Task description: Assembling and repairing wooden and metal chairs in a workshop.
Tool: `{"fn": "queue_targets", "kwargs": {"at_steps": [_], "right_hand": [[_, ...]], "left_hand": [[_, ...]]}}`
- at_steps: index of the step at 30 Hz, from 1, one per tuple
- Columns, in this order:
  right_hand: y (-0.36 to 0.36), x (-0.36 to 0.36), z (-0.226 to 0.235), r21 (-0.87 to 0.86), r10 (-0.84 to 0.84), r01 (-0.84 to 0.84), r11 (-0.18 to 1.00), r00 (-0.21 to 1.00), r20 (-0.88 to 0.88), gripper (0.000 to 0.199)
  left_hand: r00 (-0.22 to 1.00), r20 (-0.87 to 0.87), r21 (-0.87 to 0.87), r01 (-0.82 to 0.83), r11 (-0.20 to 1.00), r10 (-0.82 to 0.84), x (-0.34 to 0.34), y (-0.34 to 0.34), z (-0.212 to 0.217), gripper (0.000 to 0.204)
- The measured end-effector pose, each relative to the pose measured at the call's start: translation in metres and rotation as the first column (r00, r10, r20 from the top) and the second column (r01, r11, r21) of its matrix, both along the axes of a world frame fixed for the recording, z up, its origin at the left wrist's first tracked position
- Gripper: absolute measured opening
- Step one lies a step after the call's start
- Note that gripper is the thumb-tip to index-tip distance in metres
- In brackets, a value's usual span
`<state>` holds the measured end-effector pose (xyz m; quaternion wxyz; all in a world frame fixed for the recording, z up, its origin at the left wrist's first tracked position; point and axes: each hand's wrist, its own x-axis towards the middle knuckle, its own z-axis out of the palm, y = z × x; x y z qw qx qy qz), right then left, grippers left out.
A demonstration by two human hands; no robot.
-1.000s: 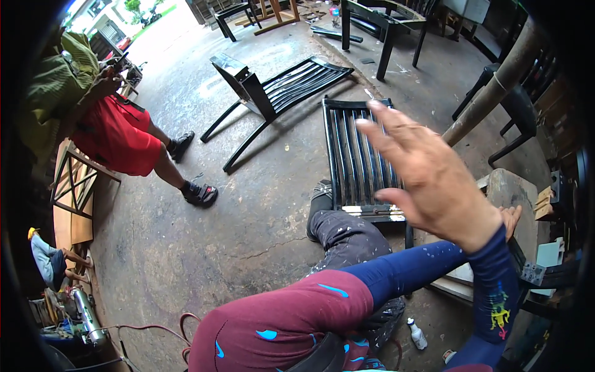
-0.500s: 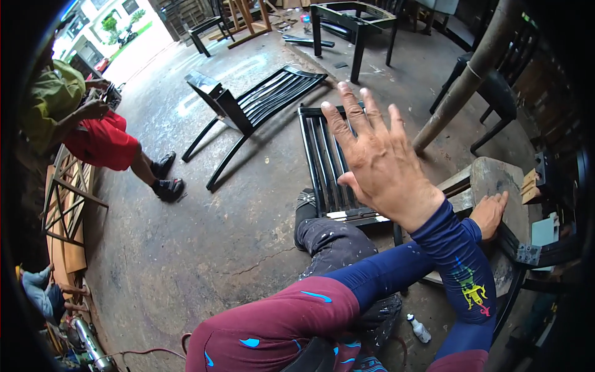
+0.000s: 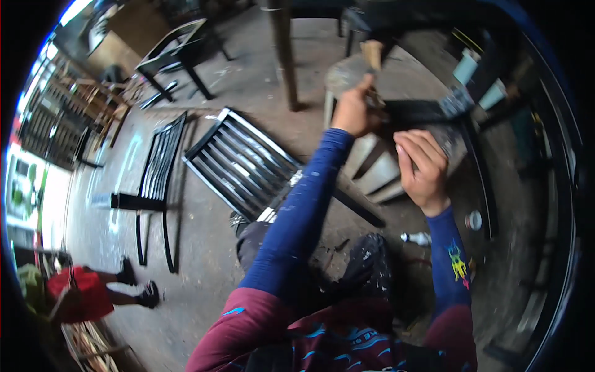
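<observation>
My left hand (image 3: 353, 111) reaches forward to the worn wooden stool top (image 3: 347, 73), thumb up and fingers curled out of sight. A small light wooden piece (image 3: 372, 54) stands just beyond the thumb. Whatever the fingers close round is dark, blurred and too unclear to name. Nearer me, my right hand (image 3: 425, 170) hovers over the stool's near side, apart from the left hand. Its fingers are bent together toward the thumb, and nothing shows in them. A black slatted chair frame (image 3: 245, 167) lies to the left of my left forearm, by my leg.
Another black chair frame (image 3: 162, 164) lies on the floor farther left. A pole (image 3: 284, 59) stands ahead. A white bottle (image 3: 416, 238) and a round container (image 3: 473, 220) are near my right forearm. A person in red shorts (image 3: 80, 291) is at lower left.
The view has swung right. My right hand, formerly raised with spread fingers, has come down and curled. My left hand, formerly flat on the stool top, now has its thumb up and fingers curled.
</observation>
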<state>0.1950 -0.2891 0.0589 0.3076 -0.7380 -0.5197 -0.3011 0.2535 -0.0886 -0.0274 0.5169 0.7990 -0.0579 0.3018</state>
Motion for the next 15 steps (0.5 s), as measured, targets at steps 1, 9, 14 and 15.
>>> {"fn": "queue_targets", "kwargs": {"at_steps": [1, 9, 14, 15], "right_hand": [[-0.017, 0.014, -0.010, 0.030, -0.081, 0.082, 0.996, 0.996, -0.026, 0.012], [-0.038, 0.121, -0.069, 0.160, -0.314, 0.316, 0.935, 0.949, -0.041, 0.026], [-0.035, 0.132, -0.096, -0.051, -0.384, 0.382, 0.923, 0.923, -0.023, 0.035], [-0.036, 0.131, -0.099, -0.074, -0.399, 0.395, 0.916, 0.916, -0.045, 0.035]], "left_hand": [[0.998, 0.057, 0.035, 0.008, 0.999, -0.010, -0.004, 0.002, 0.002, 0.089], [0.992, -0.121, 0.093, 0.037, 0.995, -0.025, -0.016, -0.009, 0.027, 0.084], [0.994, -0.110, -0.464, -0.032, 0.885, -0.021, -0.024, 0.004, 0.039, 0.071], [0.993, -0.086, -0.479, 0.029, 0.877, -0.079, -0.025, 0.009, 0.040, 0.068]]}}
